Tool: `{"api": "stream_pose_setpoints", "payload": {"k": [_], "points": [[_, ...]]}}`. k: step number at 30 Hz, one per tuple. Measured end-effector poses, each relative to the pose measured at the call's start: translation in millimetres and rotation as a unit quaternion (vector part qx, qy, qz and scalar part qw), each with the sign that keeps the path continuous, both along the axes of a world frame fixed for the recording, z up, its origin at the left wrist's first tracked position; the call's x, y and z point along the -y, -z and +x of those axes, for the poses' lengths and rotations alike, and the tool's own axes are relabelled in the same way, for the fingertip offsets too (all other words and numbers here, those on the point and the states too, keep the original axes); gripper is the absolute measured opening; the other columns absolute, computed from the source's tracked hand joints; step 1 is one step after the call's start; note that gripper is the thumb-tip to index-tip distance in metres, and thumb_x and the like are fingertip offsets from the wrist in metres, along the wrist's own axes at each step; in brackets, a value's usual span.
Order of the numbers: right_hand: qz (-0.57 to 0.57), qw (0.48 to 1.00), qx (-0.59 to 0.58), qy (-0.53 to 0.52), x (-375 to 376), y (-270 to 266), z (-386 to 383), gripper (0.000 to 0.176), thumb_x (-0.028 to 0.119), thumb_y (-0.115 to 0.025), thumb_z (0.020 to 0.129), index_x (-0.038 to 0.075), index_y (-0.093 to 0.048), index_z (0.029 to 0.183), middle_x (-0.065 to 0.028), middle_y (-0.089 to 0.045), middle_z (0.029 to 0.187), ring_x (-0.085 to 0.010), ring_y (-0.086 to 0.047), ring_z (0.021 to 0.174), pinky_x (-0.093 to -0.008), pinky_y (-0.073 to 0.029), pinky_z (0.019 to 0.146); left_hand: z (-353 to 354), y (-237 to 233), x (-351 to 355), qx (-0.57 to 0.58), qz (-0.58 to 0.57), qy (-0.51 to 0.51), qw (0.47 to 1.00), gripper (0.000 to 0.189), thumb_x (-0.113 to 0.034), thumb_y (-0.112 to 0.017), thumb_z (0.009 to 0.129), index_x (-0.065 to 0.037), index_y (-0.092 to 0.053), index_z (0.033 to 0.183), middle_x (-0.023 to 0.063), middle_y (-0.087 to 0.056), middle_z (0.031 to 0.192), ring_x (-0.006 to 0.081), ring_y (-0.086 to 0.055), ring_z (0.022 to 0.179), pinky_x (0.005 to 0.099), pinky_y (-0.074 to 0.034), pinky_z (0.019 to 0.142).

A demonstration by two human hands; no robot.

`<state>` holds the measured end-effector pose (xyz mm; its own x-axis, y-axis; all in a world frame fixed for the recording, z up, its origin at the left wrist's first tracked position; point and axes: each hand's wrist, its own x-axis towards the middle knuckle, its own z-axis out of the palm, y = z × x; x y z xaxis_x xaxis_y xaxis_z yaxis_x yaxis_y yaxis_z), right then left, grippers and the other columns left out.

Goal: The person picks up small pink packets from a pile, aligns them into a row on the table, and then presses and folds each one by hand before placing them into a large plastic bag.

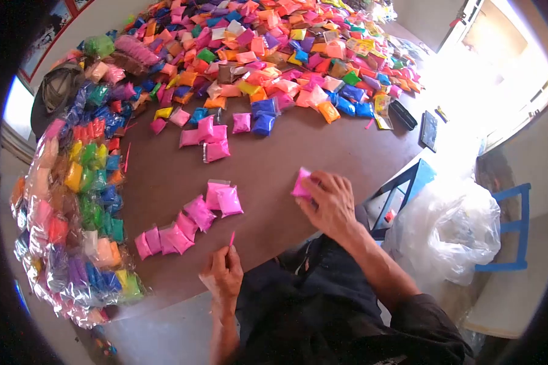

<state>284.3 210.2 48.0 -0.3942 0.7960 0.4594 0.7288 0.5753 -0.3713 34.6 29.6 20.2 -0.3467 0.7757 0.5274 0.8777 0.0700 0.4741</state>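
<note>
Near the front edge of the table, my left hand is closed on a thin pink stick that points upward from the fingertips. My right hand grips a small clear packet with bright pink filling, partly covered by the fingers, over the brown tabletop. Between the hands and the left side lies a slanting row of similar pink packets, some overlapping. Farther back sits a smaller group of pink packets, with a single pink packet beside it.
A large heap of multicoloured packets covers the far side. Along the left edge run clear bags of sorted coloured packets. A phone and a black case lie at right. Beside the table are a plastic bag and a blue chair.
</note>
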Motion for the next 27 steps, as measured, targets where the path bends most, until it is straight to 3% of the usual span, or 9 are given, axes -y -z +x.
{"api": "stream_pose_setpoints", "payload": {"k": [9, 14, 15, 18, 19, 22, 25, 26, 27], "points": [[-0.014, 0.983, -0.015, -0.183, 69.1, -11.8, -14.3, 0.035, 0.028, -0.081, 0.093, 0.013, -0.073, 0.123, -0.0089, -0.066, 0.135, -0.0286, -0.064, 0.126, -0.0509, -0.048, 0.108, -0.5, -1.5, 3.3, 0.008, 0.001, 0.006, 1.000, 0.006, -0.006, -0.081, 0.095, -0.005, -0.075, 0.097, 0.0121, -0.073, 0.080, 0.0284, -0.072, 0.065, 0.0386, -0.056, 0.058], [0.006, 0.950, -0.039, -0.309, 90.0, 13.5, -47.0, 0.033, 0.023, -0.075, 0.096, 0.015, -0.071, 0.128, -0.0088, -0.066, 0.137, -0.0285, -0.065, 0.127, -0.0510, -0.049, 0.111, -3.0, 2.8, 6.5, 0.089, 0.035, -0.016, 0.995, 0.007, -0.007, -0.080, 0.098, -0.002, -0.076, 0.099, 0.0106, -0.073, 0.079, 0.0200, -0.071, 0.066, 0.0339, -0.055, 0.059], [0.023, 0.950, -0.013, -0.312, 80.3, 12.5, -46.9, 0.036, 0.022, -0.081, 0.091, 0.018, -0.076, 0.126, -0.0078, -0.068, 0.136, -0.0269, -0.065, 0.133, -0.0490, -0.050, 0.110, -3.5, 1.2, 7.2, 0.106, 0.037, -0.019, 0.994, 0.008, -0.008, -0.080, 0.099, -0.001, -0.076, 0.099, 0.0103, -0.073, 0.079, 0.0182, -0.071, 0.066, 0.0329, -0.055, 0.059], [0.100, 0.968, 0.063, -0.221, 6.0, 23.1, -29.7, 0.026, 0.019, -0.073, 0.095, 0.017, -0.075, 0.120, -0.0058, -0.070, 0.135, -0.0274, -0.072, 0.119, -0.0460, -0.061, 0.095, -4.5, 3.6, 9.0, 0.127, 0.017, -0.026, 0.991, 0.008, -0.007, -0.080, 0.099, -0.001, -0.075, 0.099, 0.0098, -0.073, 0.078, 0.0161, -0.069, 0.066, 0.0320, -0.055, 0.060], [-0.194, 0.962, 0.181, -0.068, -32.5, -27.5, -33.5, 0.025, 0.020, -0.071, 0.095, 0.016, -0.076, 0.119, -0.0078, -0.073, 0.129, -0.0292, -0.073, 0.114, -0.0445, -0.063, 0.090, -4.3, 3.9, 10.2, 0.130, 0.018, -0.025, 0.991, 0.008, -0.007, -0.080, 0.099, -0.001, -0.075, 0.099, 0.0100, -0.073, 0.078, 0.0163, -0.069, 0.066, 0.0321, -0.055, 0.060], [-0.115, 0.982, 0.038, 0.142, -113.8, -12.4, 50.8, 0.029, 0.026, -0.068, 0.103, 0.010, -0.077, 0.125, -0.0112, -0.074, 0.134, -0.0350, -0.076, 0.108, -0.0457, -0.061, 0.089, -6.6, 4.0, 7.9, 0.131, 0.030, -0.021, 0.991, 0.008, -0.008, -0.080, 0.099, -0.002, -0.075, 0.099, 0.0108, -0.073, 0.078, 0.0172, -0.069, 0.065, 0.0324, -0.055, 0.061], [0.064, 0.992, -0.069, 0.082, -85.7, -39.7, 56.2, 0.022, 0.028, -0.065, 0.105, 0.012, -0.078, 0.114, -0.0111, -0.077, 0.121, -0.0373, -0.074, 0.106, -0.0477, -0.060, 0.091, -6.2, 7.8, 9.2, 0.126, 0.029, -0.040, 0.991, 0.009, -0.009, -0.080, 0.099, -0.001, -0.077, 0.100, 0.0121, -0.073, 0.079, 0.0191, -0.070, 0.065, 0.0333, -0.056, 0.061], [0.014, 0.990, -0.136, 0.031, -69.7, -33.1, 46.1, 0.023, 0.029, -0.065, 0.104, 0.013, -0.078, 0.115, -0.0107, -0.076, 0.122, -0.0364, -0.074, 0.106, -0.0469, -0.060, 0.091, -5.1, 7.2, 7.7, 0.130, 0.021, -0.049, 0.990, 0.009, -0.010, -0.080, 0.099, -0.001, -0.077, 0.100, 0.0128, -0.074, 0.080, 0.0199, -0.070, 0.065, 0.0338, -0.056, 0.061], [-0.083, 0.994, -0.074, -0.002, -47.5, -37.5, 24.9, 0.025, 0.029, -0.066, 0.104, 0.015, -0.075, 0.122, -0.0104, -0.074, 0.127, -0.0346, -0.071, 0.114, -0.0465, -0.058, 0.098, -2.7, 6.1, 3.2, 0.134, 0.015, -0.054, 0.989, 0.010, -0.010, -0.080, 0.100, -0.001, -0.077, 0.101, 0.0134, -0.074, 0.080, 0.0206, -0.070, 0.065, 0.0342, -0.056, 0.061]]}}
